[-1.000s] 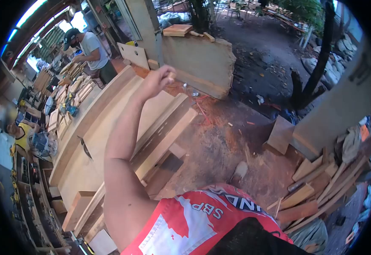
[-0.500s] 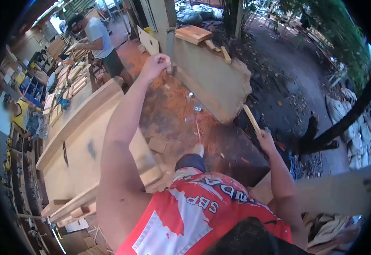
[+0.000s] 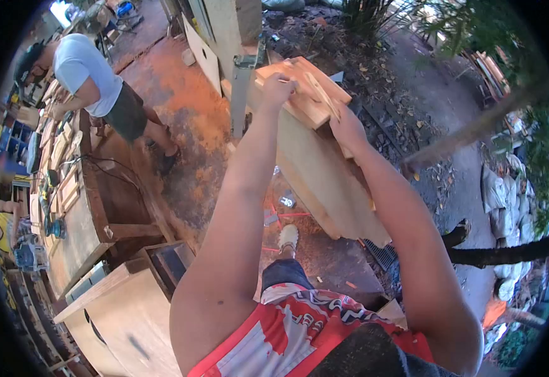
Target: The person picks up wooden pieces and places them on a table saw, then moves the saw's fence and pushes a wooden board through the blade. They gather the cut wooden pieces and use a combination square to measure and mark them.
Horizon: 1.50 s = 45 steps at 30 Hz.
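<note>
My right hand [image 3: 349, 129] holds a narrow wooden strip [image 3: 320, 94] above a stack of reddish-brown boards [image 3: 306, 112]. At the near left edge of that stack is my left hand [image 3: 279, 91], its fingers bent together at the wood; whether they grip anything is too small to tell. Beneath the boards, a large pale wooden slab [image 3: 315, 169] slopes down toward me. Its lower edge is rough.
A person in a grey shirt [image 3: 84, 70] bends over a workbench [image 3: 76, 242] covered with wood pieces at the left. A post [image 3: 244, 88] rises beside my left hand. A dark branch [image 3: 507, 251] juts in from the right. Cans [image 3: 286, 202] lie on the floor.
Both hands have come together at the board stack; my right hand brought the strip up and left. The view has shifted forward, and the stack looks nearer.
</note>
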Motion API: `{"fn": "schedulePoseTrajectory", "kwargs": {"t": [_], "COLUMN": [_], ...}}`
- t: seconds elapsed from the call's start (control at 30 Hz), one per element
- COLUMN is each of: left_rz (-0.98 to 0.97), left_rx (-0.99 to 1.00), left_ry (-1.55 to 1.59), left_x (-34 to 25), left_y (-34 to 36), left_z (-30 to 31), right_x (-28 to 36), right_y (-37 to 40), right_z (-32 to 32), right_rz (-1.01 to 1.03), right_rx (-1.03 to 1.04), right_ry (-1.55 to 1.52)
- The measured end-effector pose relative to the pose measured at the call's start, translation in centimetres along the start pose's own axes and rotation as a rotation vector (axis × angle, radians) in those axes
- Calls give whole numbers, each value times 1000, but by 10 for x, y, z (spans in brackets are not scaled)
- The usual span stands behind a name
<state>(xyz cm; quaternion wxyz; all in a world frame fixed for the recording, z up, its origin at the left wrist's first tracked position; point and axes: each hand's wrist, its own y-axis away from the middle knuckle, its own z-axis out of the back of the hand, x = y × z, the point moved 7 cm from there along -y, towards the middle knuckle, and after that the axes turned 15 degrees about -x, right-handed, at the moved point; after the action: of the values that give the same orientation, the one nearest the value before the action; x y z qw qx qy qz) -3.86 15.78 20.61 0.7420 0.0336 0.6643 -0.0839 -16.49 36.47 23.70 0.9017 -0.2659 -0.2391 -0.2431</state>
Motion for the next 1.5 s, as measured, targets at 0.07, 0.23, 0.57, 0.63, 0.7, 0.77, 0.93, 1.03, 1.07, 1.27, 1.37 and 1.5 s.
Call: {"fn": "schedulePoseTrajectory", "kwargs": {"t": [0.07,0.23,0.57,0.63,0.7,0.77,0.93,1.03,1.07,1.27,1.37,1.5], "left_rz": [-48,-475,219,69,-66,-160,-325,-365,-382,-306,-287,-300], "left_rx": [0,-307,-134,-278,-438,-565,-811,-899,-924,-1114,-1194,-1198], "left_ry": [-162,-496,-369,-419,-335,-319,-364,-390,-395,-322,-261,-270], "left_x": [2,-2,80,99,53,2,-110,-131,-139,-142,-131,-119], "left_y": [-21,-9,266,309,346,391,563,685,721,869,927,1022], "left_z": [-7,32,207,226,247,272,321,337,345,406,442,510], "right_x": [4,6,21,31,28,41,104,137,143,174,216,327], "right_y": [-41,-59,189,237,265,285,338,403,429,550,595,688], "right_z": [-29,-66,29,38,43,44,63,96,100,136,159,195], "right_rz": [-11,150,445,500,225,314,478,465,450,464,564,747], "right_rx": [55,107,432,546,617,613,636,731,788,1028,1035,1047], "right_ry": [64,276,-193,-275,-313,-395,-588,-738,-772,-835,-834,-876]}}
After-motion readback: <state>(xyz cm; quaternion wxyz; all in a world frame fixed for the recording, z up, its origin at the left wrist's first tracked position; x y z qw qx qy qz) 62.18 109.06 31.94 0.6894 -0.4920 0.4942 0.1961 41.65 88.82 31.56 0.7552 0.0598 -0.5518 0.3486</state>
